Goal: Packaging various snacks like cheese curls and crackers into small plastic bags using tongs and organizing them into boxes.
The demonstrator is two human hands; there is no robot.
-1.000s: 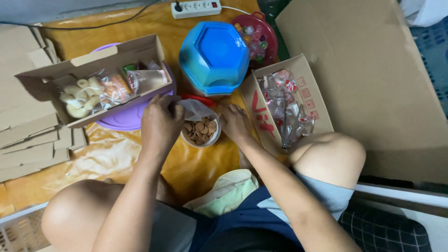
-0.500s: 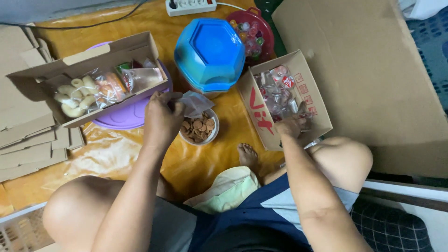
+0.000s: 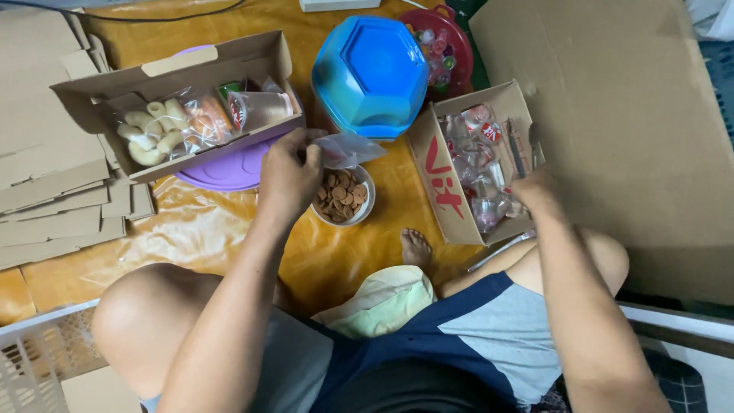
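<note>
Clear plastic bag (image 3: pixel 348 149) pinched in left hand (image 3: pixel 289 180) above snack bowl (image 3: pixel 344 196); right hand (image 3: pixel 535 187) in box (image 3: pixel 440 180), fingers' state unclear

Two open cardboard boxes (image 3: pixel 183 99) (image 3: pixel 474 164), one bowl (image 3: pixel 344 197), one blue lid (image 3: pixel 371 75).

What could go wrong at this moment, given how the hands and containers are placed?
The left hand holds a small clear bag above the bowl of brown snacks; with one hand, pieces might miss the bag and scatter onto the orange mat. The right hand reaches into the cardboard box of packets, away from the bowl, so a knee could nudge it.
</note>
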